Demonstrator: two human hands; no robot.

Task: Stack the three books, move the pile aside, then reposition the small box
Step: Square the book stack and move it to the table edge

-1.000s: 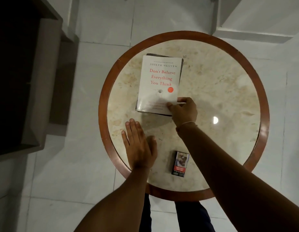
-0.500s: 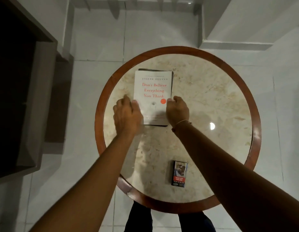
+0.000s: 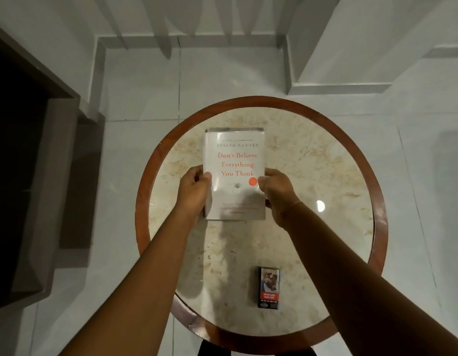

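A pile of books [image 3: 235,155] lies on the left-centre of the round marble table [image 3: 312,163]; only the white top cover with red title shows, with a darker edge peeking out at the far side. My left hand [image 3: 194,191] clasps the pile's left edge and my right hand [image 3: 276,191] clasps its right edge, thumbs on the cover. The pile sits square to me. A small dark box [image 3: 269,287] with a picture and red label lies near the table's front edge, apart from both hands, just left of my right forearm.
The table has a raised brown wooden rim [image 3: 143,191]. White tiled floor surrounds it. A dark piece of furniture [image 3: 30,176] stands to the left, and a white step or ledge [image 3: 338,86] lies beyond the table at the back right.
My left hand rose from the tabletop to the pile's left edge and my right hand slid to its right edge. The tilted pile has been turned square and sits nearer the table's middle.
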